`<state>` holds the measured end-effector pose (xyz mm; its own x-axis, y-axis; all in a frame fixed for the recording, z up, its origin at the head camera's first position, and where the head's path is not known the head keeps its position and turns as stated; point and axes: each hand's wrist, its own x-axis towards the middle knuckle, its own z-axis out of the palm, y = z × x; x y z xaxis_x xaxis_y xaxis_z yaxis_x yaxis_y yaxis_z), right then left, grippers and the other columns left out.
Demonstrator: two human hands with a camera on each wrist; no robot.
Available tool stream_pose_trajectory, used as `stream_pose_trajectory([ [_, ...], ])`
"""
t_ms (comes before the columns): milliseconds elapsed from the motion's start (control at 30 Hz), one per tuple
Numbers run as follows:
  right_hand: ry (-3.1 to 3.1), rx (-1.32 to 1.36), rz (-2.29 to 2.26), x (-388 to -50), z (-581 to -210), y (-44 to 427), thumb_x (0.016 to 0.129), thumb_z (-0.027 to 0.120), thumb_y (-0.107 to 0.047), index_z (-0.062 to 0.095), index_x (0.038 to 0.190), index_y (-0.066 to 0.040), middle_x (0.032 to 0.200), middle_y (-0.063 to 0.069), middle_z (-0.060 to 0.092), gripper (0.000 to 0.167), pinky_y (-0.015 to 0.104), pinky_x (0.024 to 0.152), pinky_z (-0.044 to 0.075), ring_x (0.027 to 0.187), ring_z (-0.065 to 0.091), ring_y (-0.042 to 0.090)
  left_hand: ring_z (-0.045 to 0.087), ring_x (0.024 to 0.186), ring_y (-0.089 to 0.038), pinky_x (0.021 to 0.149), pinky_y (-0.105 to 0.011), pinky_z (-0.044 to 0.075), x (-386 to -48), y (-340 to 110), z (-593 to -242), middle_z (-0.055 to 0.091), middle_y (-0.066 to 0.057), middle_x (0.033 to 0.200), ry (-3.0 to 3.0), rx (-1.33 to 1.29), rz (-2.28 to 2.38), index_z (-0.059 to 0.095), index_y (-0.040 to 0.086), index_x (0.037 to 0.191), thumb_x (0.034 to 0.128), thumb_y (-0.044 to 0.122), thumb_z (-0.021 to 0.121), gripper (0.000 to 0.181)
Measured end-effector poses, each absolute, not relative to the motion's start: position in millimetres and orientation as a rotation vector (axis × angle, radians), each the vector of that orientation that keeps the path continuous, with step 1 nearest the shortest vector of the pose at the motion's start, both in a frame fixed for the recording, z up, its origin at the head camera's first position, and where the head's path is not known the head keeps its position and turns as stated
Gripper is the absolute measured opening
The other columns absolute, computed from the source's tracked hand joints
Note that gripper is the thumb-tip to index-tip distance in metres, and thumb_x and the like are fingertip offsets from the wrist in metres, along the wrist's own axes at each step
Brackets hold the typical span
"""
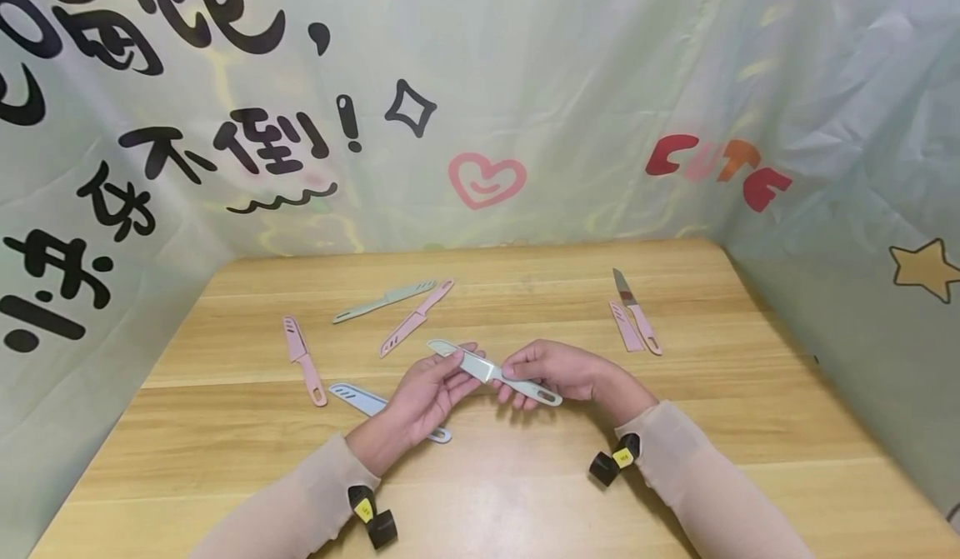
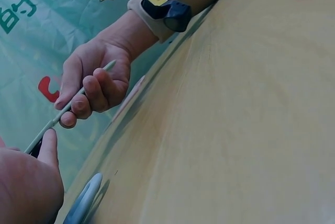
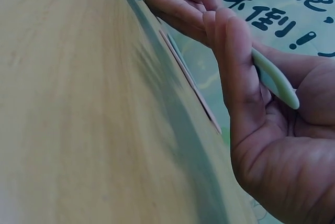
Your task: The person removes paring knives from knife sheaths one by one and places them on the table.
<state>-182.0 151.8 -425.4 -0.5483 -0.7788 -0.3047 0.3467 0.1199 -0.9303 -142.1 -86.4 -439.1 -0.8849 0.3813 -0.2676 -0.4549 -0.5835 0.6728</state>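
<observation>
Above the middle of the table, a pale green knife [image 1: 480, 367] is held between both hands. My left hand [image 1: 427, 396] pinches its blade end, thumb on top and fingers beneath. Its handle [image 1: 536, 391], slotted at the end, is pinched by my right hand [image 1: 566, 367]. How far a sheath covers the blade is hard to tell. In the right wrist view the handle end [image 3: 277, 80] sticks out from the right palm. A light blue sheathed knife [image 1: 360, 398] lies on the table, partly hidden under the left wrist.
On the wooden table [image 1: 525, 492], a pink sheathed knife [image 1: 303, 361] lies at left. Behind the hands are a green sheathed knife [image 1: 382, 301] and another pink one [image 1: 416, 318]. At right, a bare-bladed pink-handled knife [image 1: 643, 327] lies beside a pink sheath [image 1: 626, 328].
</observation>
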Motion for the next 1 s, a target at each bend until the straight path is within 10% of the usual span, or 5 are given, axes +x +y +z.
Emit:
stream_pose_trajectory([
  [1000, 1.588, -0.503, -1.514, -184.7, -424.9, 160.7, 0.1, 0.055, -0.014, 0.057, 0.115, 0.019, 0.095, 0.02, 0.07, 0.036, 0.028, 0.066, 0.061, 0.075, 0.068, 0.019, 0.057, 0.12, -0.032, 0.101, -0.036, 0.049, -143.6, -89.1, -440.6, 0.047, -0.028, 0.139, 1.078, -0.153, 2.476, 0.038, -0.012, 0.137, 0.103, 0.009, 0.047, 0.041],
])
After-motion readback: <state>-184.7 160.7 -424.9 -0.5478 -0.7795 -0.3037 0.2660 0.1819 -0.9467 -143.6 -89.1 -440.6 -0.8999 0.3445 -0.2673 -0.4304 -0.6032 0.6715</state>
